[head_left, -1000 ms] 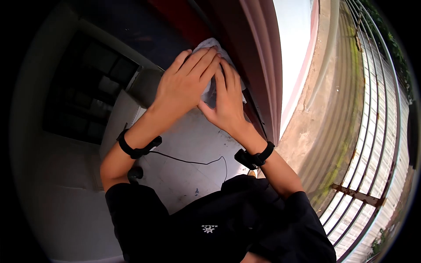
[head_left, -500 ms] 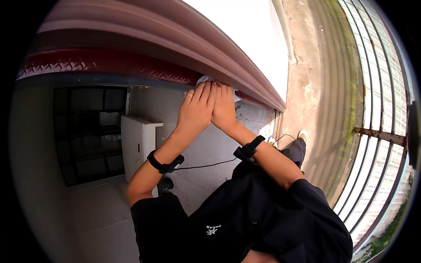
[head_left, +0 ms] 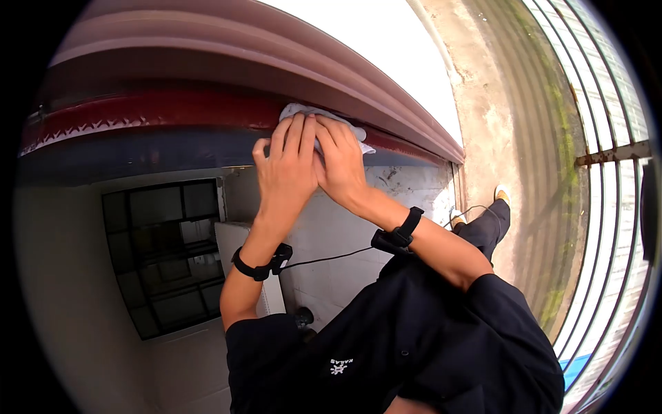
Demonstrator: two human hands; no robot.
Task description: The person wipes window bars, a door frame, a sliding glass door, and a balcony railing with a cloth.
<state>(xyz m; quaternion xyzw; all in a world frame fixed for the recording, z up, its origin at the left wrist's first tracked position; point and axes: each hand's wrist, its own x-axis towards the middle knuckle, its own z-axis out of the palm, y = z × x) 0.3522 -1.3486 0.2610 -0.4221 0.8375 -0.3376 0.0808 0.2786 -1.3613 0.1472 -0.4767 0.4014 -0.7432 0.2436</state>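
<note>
Side by side, both hands press a pale cloth (head_left: 301, 108) onto a dark red strip (head_left: 207, 109) along the edge of a door or frame. My left hand (head_left: 286, 165) has its fingers bent over the cloth, its thumb side against the other hand. My right hand (head_left: 341, 164) lies on the cloth too, fingers close together; a loose corner of cloth sticks out past it. Palms and fingertips are partly hidden. Each wrist wears a black strap, joined by a thin dark cable (head_left: 331, 259).
Brownish-red ridged panels (head_left: 227, 38) run above the strip. Below left are a dark-framed window (head_left: 165, 255) and a pale cabinet-like box (head_left: 234, 241). On the right, a concrete walkway (head_left: 483, 103) leads along metal bars (head_left: 607, 207). My shoe (head_left: 502, 194) rests on the walkway.
My hands and the cloth have slid left along the red strip, and more of the cloth shows. The camera view has tilted, so the window and walkway sit differently.
</note>
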